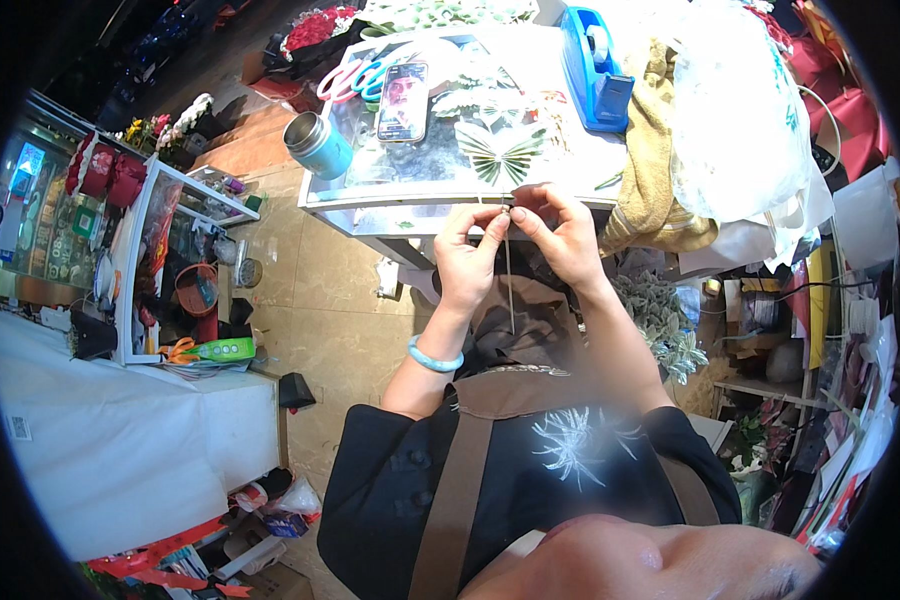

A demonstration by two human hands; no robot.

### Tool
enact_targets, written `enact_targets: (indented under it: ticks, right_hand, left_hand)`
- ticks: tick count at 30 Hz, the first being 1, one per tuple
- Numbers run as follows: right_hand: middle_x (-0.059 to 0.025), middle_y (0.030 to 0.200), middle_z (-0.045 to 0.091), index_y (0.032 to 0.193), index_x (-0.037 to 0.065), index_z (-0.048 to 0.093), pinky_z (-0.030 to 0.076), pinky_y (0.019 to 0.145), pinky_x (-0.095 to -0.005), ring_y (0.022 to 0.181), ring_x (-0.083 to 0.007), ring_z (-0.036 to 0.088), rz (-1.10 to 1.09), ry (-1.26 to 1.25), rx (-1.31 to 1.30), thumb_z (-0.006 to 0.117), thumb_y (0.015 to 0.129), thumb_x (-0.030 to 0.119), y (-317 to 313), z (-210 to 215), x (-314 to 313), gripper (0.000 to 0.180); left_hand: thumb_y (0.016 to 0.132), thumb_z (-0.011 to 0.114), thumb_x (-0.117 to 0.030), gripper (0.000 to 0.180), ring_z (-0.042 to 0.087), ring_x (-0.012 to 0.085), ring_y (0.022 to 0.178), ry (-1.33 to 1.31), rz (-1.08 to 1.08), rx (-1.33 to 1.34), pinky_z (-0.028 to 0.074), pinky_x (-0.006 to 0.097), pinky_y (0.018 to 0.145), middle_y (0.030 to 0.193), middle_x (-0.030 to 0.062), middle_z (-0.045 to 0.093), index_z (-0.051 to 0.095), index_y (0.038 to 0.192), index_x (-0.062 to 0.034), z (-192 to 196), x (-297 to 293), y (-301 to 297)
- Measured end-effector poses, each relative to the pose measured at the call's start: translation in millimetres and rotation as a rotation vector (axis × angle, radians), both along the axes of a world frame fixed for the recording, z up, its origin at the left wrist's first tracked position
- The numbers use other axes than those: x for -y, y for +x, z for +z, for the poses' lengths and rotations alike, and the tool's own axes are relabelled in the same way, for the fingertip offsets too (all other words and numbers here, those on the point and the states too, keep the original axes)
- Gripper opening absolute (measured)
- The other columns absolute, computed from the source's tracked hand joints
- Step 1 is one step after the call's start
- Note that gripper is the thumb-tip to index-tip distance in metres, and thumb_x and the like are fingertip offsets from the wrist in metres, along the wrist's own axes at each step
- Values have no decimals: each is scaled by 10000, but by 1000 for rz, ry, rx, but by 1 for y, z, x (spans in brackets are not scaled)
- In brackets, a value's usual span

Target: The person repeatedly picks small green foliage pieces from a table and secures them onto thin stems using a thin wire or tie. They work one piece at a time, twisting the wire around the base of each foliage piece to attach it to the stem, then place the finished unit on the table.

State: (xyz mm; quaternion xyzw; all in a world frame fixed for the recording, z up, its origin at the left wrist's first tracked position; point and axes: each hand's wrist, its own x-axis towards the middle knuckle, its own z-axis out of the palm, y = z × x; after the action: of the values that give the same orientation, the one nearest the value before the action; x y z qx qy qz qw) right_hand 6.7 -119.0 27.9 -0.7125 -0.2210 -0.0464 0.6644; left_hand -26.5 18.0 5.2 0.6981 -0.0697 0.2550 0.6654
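So up and left of the fingers there's a pair of pink-handled scissors (341,82) plus some blue handles (369,78) next to it, then a lit-up phone (403,102) lying flat. Just beyond the fingertips is a pleated green-and-white leaf (501,152), fanned out; can't tell if it's joined to the thin stem (511,275) hanging below them. Left hand (470,256) and right hand (564,242) meet there, thumb and forefinger pinched tight on that stem on both sides. Up and right of the fingers sits a chunky blue tape dispenser (592,75), then a tan cloth (648,150) draped over the edge, then a big cloudy plastic sheet (735,125) bunched up. Containers: a reddish bowl (197,290) in the white-framed case far left, contents too small to make out, and nearer, an open teal tumbler (322,150), can't see inside. The pale counter (358,200) has its front edge right by the fingers, with tiled floor (315,315) below and to the left.
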Motion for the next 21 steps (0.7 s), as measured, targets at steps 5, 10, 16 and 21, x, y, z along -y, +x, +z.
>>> enact_targets:
  ticks: [5,10,16,21]
  right_hand:
    - [11,715,586,872,-7,613,417,603,-201,667,-50,512,162,186,-185,656,813,127,11,3,-1,153]
    - [-24,759,618,897,-7,622,440,634,-213,700,-62,540,247,184,-195,643,817,87,13,2,3,125]
    - [-61,800,634,928,-25,621,477,646,-219,739,-95,583,319,293,-329,633,824,75,20,0,10,145]
    - [-74,799,618,944,-26,600,476,557,-230,678,-113,575,233,396,-340,636,818,67,19,-6,5,161]
  left_hand:
    - [810,639,-37,100,534,94,772,-111,-88,-26,424,213,707,847,37,595,633,898,11,-2,6,1]
    - [828,615,-23,114,538,88,801,-198,-149,-31,428,211,736,874,34,598,619,938,6,-8,9,2]
    - [852,595,-55,134,551,92,720,-516,-239,-97,455,209,664,857,41,613,611,973,-2,-9,21,5]
    - [862,591,-95,185,551,114,643,-701,-266,-185,452,220,576,823,66,624,608,1008,16,-7,26,4]
